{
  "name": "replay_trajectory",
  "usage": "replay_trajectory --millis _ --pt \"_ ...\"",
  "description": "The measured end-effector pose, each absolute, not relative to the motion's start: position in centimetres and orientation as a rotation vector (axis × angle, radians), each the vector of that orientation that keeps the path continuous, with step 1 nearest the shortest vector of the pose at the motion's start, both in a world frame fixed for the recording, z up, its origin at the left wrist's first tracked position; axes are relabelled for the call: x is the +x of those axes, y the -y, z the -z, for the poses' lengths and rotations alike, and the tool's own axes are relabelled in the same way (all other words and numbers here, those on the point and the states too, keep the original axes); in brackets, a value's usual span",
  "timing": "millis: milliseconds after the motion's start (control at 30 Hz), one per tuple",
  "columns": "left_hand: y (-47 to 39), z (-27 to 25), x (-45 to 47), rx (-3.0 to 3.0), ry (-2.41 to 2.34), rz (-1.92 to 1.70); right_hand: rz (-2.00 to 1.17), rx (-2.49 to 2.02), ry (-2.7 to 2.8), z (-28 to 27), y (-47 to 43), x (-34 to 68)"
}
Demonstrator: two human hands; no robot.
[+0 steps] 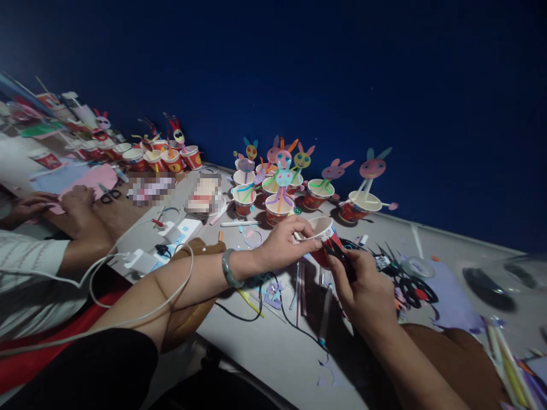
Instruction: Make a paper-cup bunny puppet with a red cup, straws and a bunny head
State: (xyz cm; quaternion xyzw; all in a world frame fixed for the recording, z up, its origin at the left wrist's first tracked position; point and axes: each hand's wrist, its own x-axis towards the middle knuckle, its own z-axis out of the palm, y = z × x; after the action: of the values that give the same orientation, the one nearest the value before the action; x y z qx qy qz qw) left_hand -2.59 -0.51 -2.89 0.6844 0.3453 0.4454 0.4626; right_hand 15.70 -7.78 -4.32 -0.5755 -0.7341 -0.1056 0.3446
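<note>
My left hand [287,244] grips the rim of a red and white paper cup [327,229], thumb outside and fingers at the rim. The cup is tilted above the table, its open mouth up. My right hand [366,285] is closed around a black tool [335,249] that lies against the cup's outer side. Fingers hide much of the tool, so its kind is unclear. Just behind the cup stand several finished paper cups with rabbit-faced figures, such as a blue-faced rabbit figure [284,177] on purple legs and a pink-faced rabbit figure [372,167].
Black scissors [416,290] and purple paper [455,290] lie at right. A white power strip [182,239] with plugs and a white cable [92,287] is at left. A co-worker's hands [77,199] hold pink paper beside small scissors [109,195]. A blue wall [299,68] rises behind.
</note>
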Motion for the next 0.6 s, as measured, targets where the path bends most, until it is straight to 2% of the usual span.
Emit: replay_trajectory --millis 400,600 --pt "1.9 3.4 -2.3 1.701 -0.779 -1.234 0.16 -1.49 1.837 4.2 8.1 15.1" --pt "2.0 3.4 -2.4 1.968 -0.749 -1.456 -0.188 -1.531 1.687 4.2 8.5 14.4"
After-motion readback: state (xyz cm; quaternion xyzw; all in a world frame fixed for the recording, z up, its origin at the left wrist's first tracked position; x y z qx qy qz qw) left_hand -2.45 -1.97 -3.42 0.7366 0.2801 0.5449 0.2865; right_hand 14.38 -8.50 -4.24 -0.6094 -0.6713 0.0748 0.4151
